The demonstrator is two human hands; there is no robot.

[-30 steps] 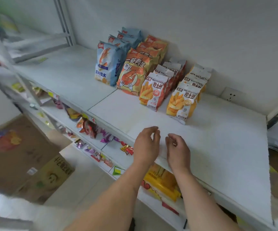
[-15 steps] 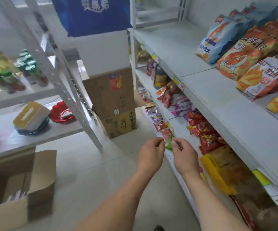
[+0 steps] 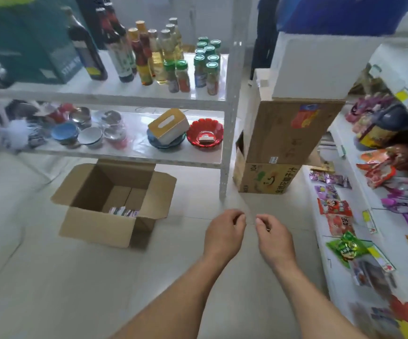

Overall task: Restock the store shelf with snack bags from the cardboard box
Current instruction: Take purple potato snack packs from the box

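An open cardboard box (image 3: 95, 226) sits on the floor at the left, with a few pale snack bags (image 3: 123, 212) lying at its bottom. My left hand (image 3: 225, 232) and my right hand (image 3: 271, 237) hang side by side over the floor to the right of the box, fingers loosely curled and holding nothing. The store shelf (image 3: 340, 243) runs along the right edge, with small snack packets lying on its lower boards.
A white rack (image 3: 230, 133) behind the box carries bottles above and bowls, a tissue box and a red dish below. Stacked cardboard cartons (image 3: 286, 133) stand between the rack and the snack shelf. The floor is pale tile.
The view has swung left, from the snack shelf to the floor and the box. Both hands stayed close together and came away from the shelf edge, holding nothing.
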